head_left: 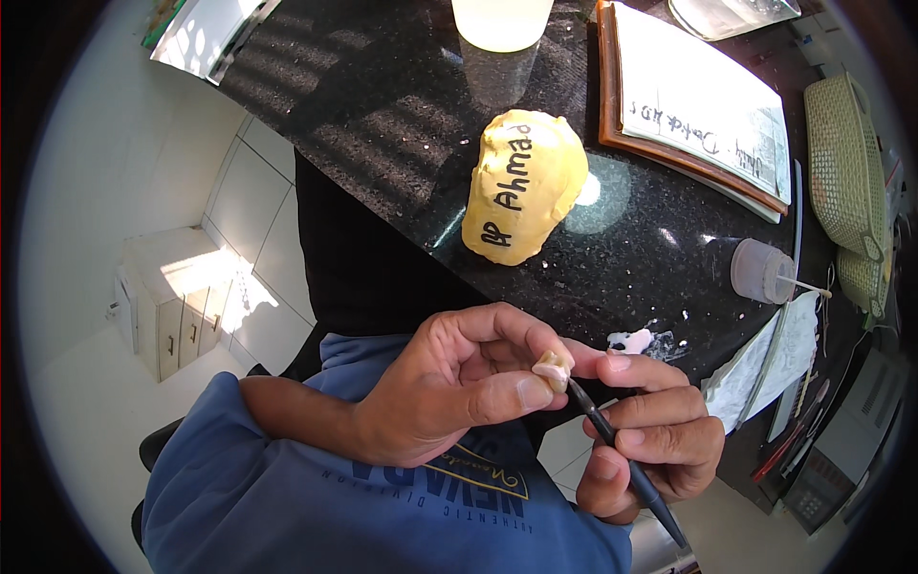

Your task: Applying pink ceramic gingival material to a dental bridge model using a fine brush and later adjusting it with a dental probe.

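Over my lap, just off the counter edge, my left hand (435,387) pinches a small cream-and-pinkish piece (550,371) between thumb and fingers. The piece is too small to tell its kind. My right hand (660,421) grips a slim black-handled tool (654,499) like a pen. Its thin tip meets or nearly meets the piece; fingers partly cover the spot. Beyond my hands, a yellow moulded lump (535,206) with black handwriting lies on the dark speckled counter (402,124). A white-and-pinkish smear (633,342) lies on the counter close to my right fingers.
A brown-edged board with paper (708,105) lies at the far right. Nearer are a small clear cup (751,273) with a white stick, crumpled white tissue (765,364) and a green woven basket (843,153). A pale container (502,21) stands at the back. Drawers (177,306) stand left.
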A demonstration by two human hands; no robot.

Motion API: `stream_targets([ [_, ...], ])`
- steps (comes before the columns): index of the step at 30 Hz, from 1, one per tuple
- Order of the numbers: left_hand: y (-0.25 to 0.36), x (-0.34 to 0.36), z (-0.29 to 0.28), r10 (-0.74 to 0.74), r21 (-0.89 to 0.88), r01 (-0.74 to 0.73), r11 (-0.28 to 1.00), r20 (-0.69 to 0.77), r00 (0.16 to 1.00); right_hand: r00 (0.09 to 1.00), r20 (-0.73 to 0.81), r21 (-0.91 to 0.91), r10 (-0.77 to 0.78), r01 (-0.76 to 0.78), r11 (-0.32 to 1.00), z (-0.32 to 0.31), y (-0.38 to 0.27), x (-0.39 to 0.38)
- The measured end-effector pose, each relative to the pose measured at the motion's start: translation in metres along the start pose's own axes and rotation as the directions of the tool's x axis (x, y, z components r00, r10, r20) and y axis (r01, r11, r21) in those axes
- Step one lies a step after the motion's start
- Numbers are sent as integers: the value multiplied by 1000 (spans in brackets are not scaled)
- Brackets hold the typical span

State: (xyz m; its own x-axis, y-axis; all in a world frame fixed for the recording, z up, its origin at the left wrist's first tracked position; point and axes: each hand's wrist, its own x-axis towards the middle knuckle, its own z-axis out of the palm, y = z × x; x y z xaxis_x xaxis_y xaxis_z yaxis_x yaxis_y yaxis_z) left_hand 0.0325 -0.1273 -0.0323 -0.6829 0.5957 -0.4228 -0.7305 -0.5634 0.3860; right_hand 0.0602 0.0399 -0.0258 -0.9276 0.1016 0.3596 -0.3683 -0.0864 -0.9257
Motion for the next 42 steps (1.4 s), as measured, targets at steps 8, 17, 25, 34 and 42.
stream_targets([
  [8,0,0,0,-3,8,3,1000,-4,1000,1000,9,-16,22,-21,1000,0,-2,0],
  [17,1,0,0,-7,29,7,1000,-5,1000,999,25,-16,19,-19,1000,-1,-2,1],
  [25,-1,0,-2,2,41,-2,999,0,1000,999,39,-8,25,-25,1000,-1,-3,2],
  [34,0,1,-1,-11,43,12,999,-2,1000,998,58,-18,27,-26,999,-4,-4,2],
  [42,0,0,-1,-16,39,16,999,-6,1000,998,67,-20,14,-13,1000,-4,-3,1],
])
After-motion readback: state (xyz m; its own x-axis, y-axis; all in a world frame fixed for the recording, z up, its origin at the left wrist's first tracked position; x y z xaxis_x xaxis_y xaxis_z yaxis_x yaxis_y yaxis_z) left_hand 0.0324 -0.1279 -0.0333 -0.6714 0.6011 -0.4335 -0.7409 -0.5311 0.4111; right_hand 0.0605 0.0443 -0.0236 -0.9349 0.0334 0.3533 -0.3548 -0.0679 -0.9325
